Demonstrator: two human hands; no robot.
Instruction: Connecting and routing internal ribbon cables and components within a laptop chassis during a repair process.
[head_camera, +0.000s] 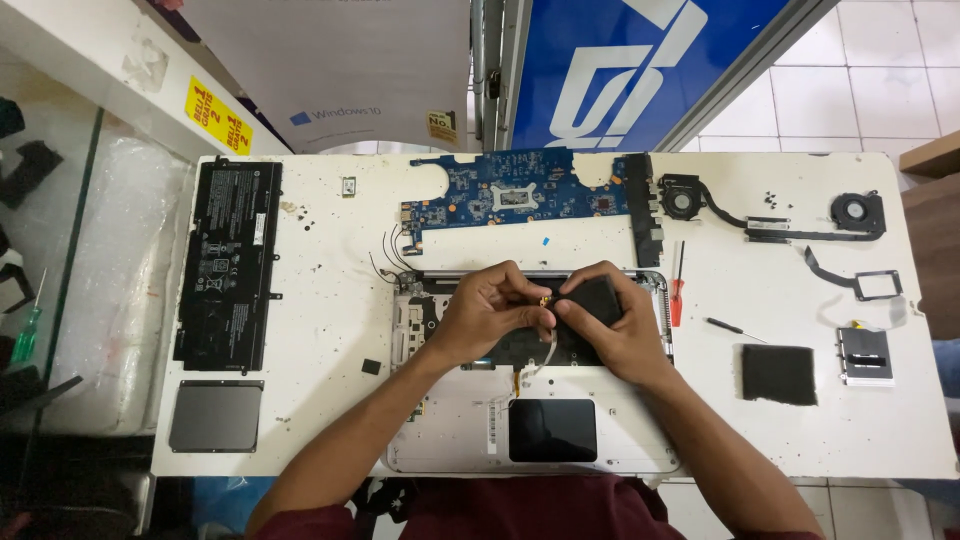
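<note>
While both hands met over the opened laptop shell (530, 440) at the near table edge, the left hand (487, 310) pinched a small gold-tipped part (545, 300) and the right hand (605, 325) pressed a black pad (598, 297) beside it. This looked like mid-teardown; freeing the part would call for a careful lift. Beyond lay the blue board (515, 195).

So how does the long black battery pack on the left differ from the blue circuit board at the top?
The long black battery pack lies lengthwise top to bottom; the blue circuit board runs sideways. The battery is a plain rectangle; the board has an irregular, notched outline. Both lie flat on the white table, untouched.
</note>
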